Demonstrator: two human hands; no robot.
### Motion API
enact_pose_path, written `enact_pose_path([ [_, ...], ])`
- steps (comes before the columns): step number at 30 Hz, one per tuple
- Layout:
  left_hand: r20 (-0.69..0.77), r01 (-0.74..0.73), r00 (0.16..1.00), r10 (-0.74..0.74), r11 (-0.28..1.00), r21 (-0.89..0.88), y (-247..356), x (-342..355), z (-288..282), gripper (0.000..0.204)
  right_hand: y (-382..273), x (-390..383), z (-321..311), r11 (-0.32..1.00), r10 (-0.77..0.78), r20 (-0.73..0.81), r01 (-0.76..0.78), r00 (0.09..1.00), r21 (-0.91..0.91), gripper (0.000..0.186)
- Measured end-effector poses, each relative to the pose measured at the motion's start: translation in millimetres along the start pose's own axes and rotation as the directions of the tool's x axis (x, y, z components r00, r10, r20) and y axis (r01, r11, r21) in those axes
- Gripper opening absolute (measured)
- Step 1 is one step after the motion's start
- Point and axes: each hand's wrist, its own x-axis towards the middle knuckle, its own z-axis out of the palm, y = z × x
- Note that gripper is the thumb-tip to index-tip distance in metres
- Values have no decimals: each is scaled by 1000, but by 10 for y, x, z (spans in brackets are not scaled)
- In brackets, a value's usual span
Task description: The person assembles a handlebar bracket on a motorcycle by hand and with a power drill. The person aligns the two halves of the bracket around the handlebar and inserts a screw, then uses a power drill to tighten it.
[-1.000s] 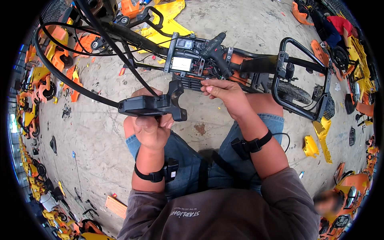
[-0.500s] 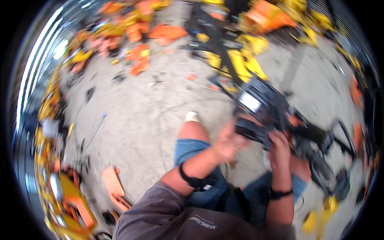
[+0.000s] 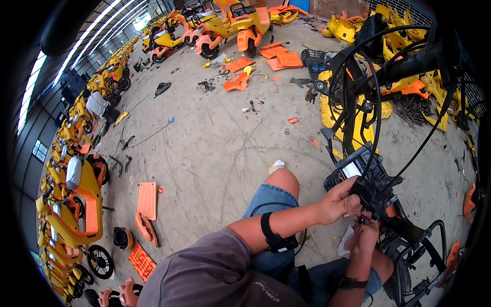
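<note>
Left hand (image 3: 337,203) grips a black part (image 3: 365,193); curled right hand (image 3: 366,235) seemingly grips its underside.

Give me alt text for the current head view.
A person's left grip holds a black cabled part, the right grip at its lower edge, near a bare black frame. Yellow-and-orange scooters line the left; orange panels lie on the concrete floor.

Head fisheye, wide.
Looks down from wearer's head; left hand (image 3: 337,204) and right hand (image 3: 365,234) near, parked scooters (image 3: 245,23) far.
</note>
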Motion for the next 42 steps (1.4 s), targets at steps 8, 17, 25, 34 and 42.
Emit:
enact_pose_path([
  [8,-25,54,998,-54,998,22,-19,-32,-4,65,-75,-96,142,996,50,-35,-52,998,-71,39],
  [17,-80,55,995,-51,997,48,81,-63,21,54,-88,-113,185,991,121,128,-113,984,-74,35],
  [25,-34,73,997,-73,997,21,34,-101,-49,60,-154,-183,212,1000,1,185,-4,983,15,35],
  [34,-53,40,998,-37,998,41,60,-119,-25,62,29,-15,81,956,-50,146,89,988,-280,27],
  [42,-91,51,995,-46,997,50,54,-119,37,50,12,-87,159,954,-78,175,124,982,-274,26],
])
